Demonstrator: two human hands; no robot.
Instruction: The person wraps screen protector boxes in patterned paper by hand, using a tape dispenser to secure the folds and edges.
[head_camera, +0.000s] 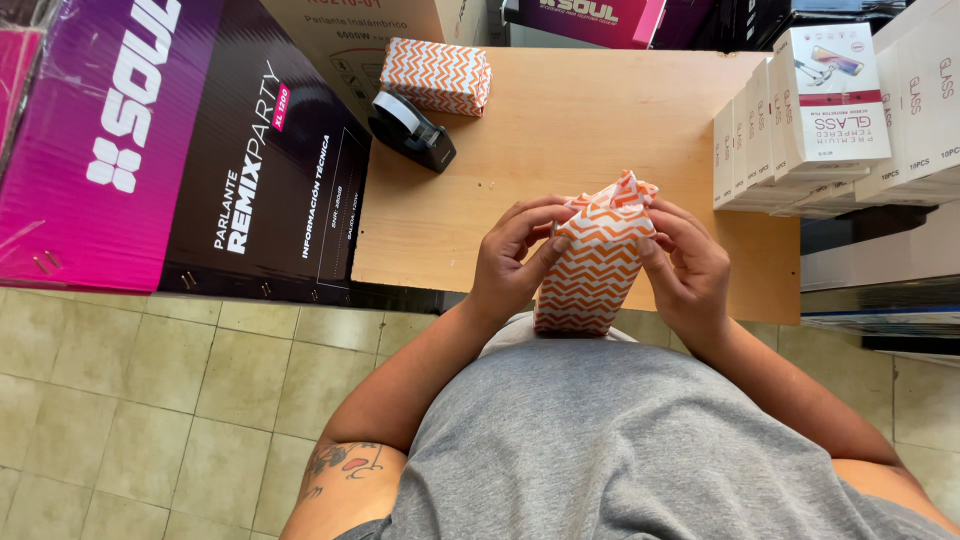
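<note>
Centrally, a box wrapped in orange-and-white chevron paper (592, 265) stands on end, its lower end braced against the person's grey shirt (600, 440) at the near edge of the wooden table (560, 130). The left hand (515, 262) grips its left side, fingers curled closed over the upper end with the thumb pressing the front face. The right hand (690, 268) clasps the right side, fingers closed on the loose paper flaps at the top.

Far left on the table lie a black tape dispenser (411, 130) and, just beyond it, a second parcel in the same paper (437, 75). Stacked white cartons (815, 120) fill the far right; a large purple-and-black carton (190, 140) stands left of the table.

Risk, as judged: both hands are occupied and the dispenser is well apart, so freeing one hand could let the folded flaps spring open, or let the upright box slip off the shirt toward the tiled floor (150, 400).
</note>
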